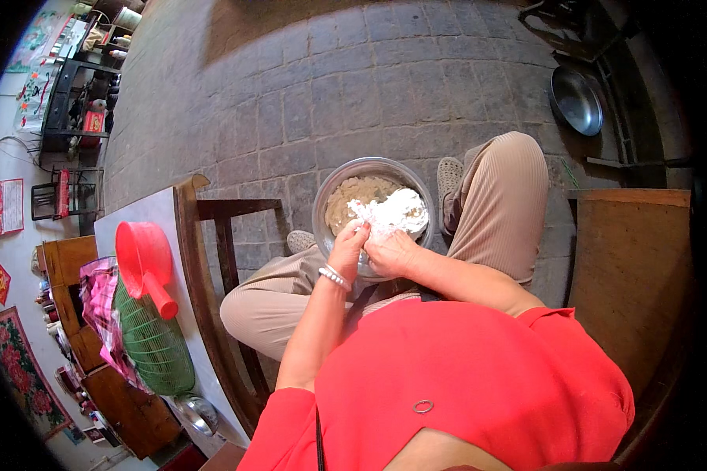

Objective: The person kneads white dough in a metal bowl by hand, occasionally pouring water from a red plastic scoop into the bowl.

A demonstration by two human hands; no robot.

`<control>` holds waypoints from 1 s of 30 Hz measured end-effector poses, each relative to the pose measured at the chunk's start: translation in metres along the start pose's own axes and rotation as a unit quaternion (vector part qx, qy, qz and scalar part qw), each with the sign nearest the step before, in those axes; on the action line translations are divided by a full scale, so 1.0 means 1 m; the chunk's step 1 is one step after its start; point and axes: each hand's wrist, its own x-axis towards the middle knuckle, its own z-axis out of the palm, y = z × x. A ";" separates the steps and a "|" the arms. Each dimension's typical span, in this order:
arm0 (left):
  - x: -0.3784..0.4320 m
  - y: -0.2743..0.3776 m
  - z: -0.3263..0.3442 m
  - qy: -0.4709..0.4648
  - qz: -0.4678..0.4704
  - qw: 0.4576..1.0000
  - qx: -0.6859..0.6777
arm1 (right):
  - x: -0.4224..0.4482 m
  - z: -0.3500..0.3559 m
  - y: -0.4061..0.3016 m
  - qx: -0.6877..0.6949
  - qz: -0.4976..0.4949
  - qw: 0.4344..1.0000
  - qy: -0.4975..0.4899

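A round metal basin (372, 275) sits between the person's knees. Inside it, a pale tan, crumbly mass like dough or meal (344, 203) fills the far left part. Bright white material (403, 212) covers the right part; glare hides whether it is flour or a crumpled white bag, and small red spots show at its left end. Over the basin's near side, my left hand (347, 244), with a white bead bracelet at the wrist, has its fingers bent against the white material. My right hand (392, 252) meets it there, palm down, its fingertips lost in the glare.
On the left, a table (185, 282) carries a red plastic dipper (146, 259), a green mesh food cover (153, 338), a pink checked cloth (97, 300) and a metal bowl (195, 414). Another metal basin (577, 101) rests at the far right. A wooden panel (630, 282) stands beside the right knee.
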 end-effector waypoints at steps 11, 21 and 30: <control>0.041 -0.004 -0.014 0.217 0.011 0.954 0.207 | -0.006 0.009 -0.014 0.008 -0.072 0.994 0.079; 0.028 -0.012 0.014 0.126 0.059 0.940 0.313 | 0.002 0.041 0.011 -0.146 -0.037 0.988 0.043; 0.054 -0.012 0.007 0.267 -0.093 0.944 0.169 | -0.002 0.038 0.002 -0.197 -0.075 0.972 0.103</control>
